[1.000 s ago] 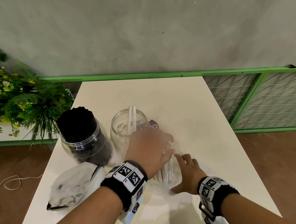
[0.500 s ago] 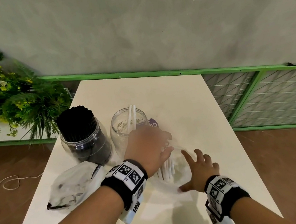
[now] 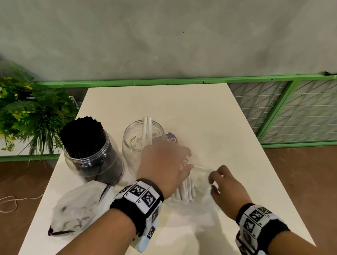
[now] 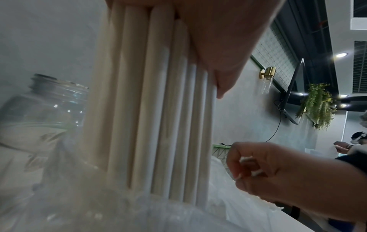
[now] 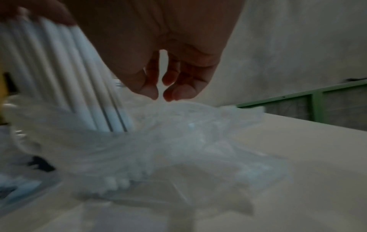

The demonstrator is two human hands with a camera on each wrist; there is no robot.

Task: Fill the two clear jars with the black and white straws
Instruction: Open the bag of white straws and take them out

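Head cam has the left hand (image 3: pixel 165 167) with its grip wrapped around a bundle of white straws (image 3: pixel 184 191), standing upright in a clear plastic bag (image 3: pixel 200 206) on the tabletop (image 3: pixel 193 110). Right hand (image 3: pixel 226 188) pinches the bag's edge just beside them. Behind sit 2 jars: the black-straw jar (image 3: pixel 93 159) is packed, the other jar (image 3: pixel 141 140) holds 2 white ones.

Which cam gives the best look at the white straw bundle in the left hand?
Left wrist: the white straw bundle fills the frame, gripped by the left hand. The head view shows only the lower ends under that hand. The right wrist view catches it blurred at the left edge.
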